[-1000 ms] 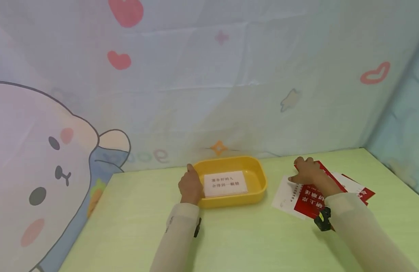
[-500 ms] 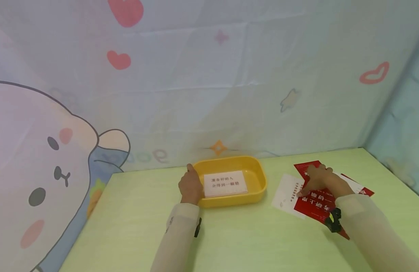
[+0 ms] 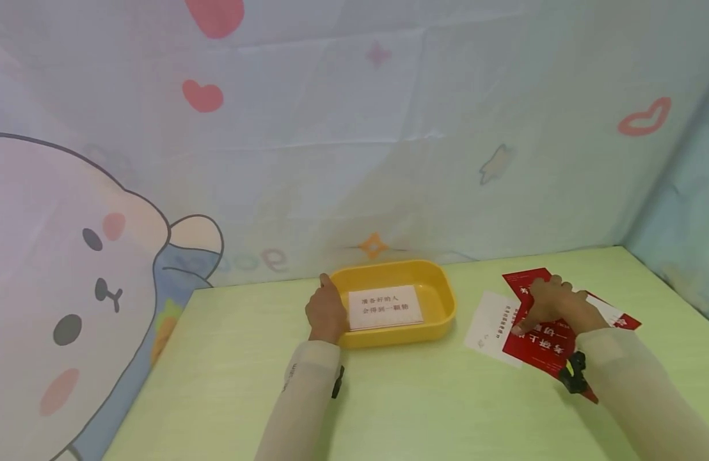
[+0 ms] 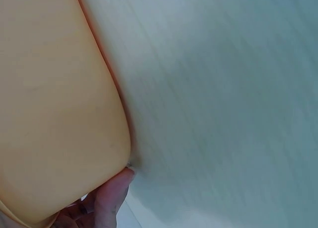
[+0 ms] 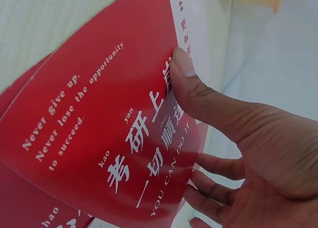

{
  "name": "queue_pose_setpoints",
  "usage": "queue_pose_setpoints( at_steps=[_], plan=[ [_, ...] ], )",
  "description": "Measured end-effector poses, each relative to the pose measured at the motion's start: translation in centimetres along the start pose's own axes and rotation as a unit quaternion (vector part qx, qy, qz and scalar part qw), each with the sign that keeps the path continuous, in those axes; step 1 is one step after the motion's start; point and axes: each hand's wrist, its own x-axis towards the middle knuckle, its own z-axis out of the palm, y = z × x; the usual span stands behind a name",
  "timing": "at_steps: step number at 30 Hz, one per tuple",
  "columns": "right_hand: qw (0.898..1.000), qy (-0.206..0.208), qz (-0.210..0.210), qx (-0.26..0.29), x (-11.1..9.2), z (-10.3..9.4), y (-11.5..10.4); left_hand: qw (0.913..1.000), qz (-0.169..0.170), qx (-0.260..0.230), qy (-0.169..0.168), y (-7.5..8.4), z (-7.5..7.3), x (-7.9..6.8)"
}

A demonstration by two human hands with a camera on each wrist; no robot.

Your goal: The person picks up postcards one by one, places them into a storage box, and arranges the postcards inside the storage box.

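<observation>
My left hand (image 3: 326, 310) grips the left end of a yellow plastic tray (image 3: 400, 337). In the left wrist view, its fingers (image 4: 114, 195) lie along the outer wall of the tray (image 4: 59, 104). A white card (image 3: 384, 307) printed with dark characters lies inside. To the right, my right hand (image 3: 556, 306) reaches over a loose spread of cards and pinches a red card (image 3: 539, 349) with white lettering. Seen from the right wrist, the thumb rests on the face of this red card (image 5: 94, 104), which bows slightly, while the other fingers are at its edge.
A white card (image 3: 488, 330) sticks out left of the red ones, and another white card (image 3: 605, 310) shows beyond the right hand. The pale green table (image 3: 412, 410) ends at a printed cloth backdrop (image 3: 331, 160) close behind the tray.
My right hand has shifted right and toward me from the far left edge of the cards, its thumb coming onto the red card. The left hand keeps its hold on the tray.
</observation>
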Motion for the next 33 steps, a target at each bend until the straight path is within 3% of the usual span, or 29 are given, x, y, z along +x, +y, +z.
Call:
queue_pose_setpoints(
  at_steps=[8, 17, 23, 33],
  plan=[
    [1.000, 0.002, -0.005, 0.004, -0.2, -0.5, 0.5, 0.9999, -0.007, 0.001, -0.009, 0.1, 0.1, -0.1],
    [0.997, -0.006, -0.048, 0.065, 0.5, -0.6, 2.0, 0.9999, -0.004, 0.006, -0.008, 0.2, -0.1, -0.1],
    [0.995, -0.016, -0.054, 0.081, 0.6, -0.9, 2.3, 0.9998, -0.010, 0.005, -0.015, 0.2, -0.1, 0.0],
    [0.996, -0.031, -0.069, 0.052, 0.6, -1.1, 2.3, 0.9998, -0.006, 0.002, -0.019, 0.1, 0.2, 0.1]
  ],
)
